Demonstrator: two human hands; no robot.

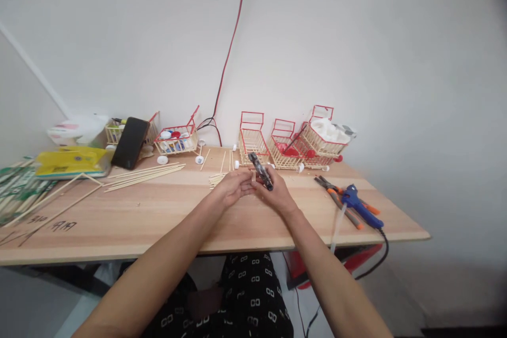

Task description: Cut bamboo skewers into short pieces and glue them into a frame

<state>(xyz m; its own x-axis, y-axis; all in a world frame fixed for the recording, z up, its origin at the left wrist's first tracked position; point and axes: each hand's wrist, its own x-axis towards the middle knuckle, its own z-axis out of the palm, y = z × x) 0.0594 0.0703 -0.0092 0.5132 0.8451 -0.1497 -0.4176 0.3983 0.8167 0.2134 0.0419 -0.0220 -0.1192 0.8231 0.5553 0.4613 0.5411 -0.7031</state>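
My right hand (277,195) is closed around a dark, glossy, elongated tool (260,171) that tilts up and to the left; its exact kind cannot be made out. Close beside it, my left hand (234,188) has its fingers bent and its fingertips meeting the right hand. Something small and pale, perhaps short stick pieces, shows between the hands, but the fingers partly hide it. Both hands are above the middle of the wooden table (174,227). Just behind them lie short cut sticks (216,179) and a small stick-built cart (253,142) with red edging.
More small carts (283,145) line the wall, one holding bottle caps (174,140). Long sticks (144,177), a phone (130,142) and a yellow packet (73,162) are left. On the right lie pliers (340,203) and a blue glue gun (362,208) with a trailing cord.
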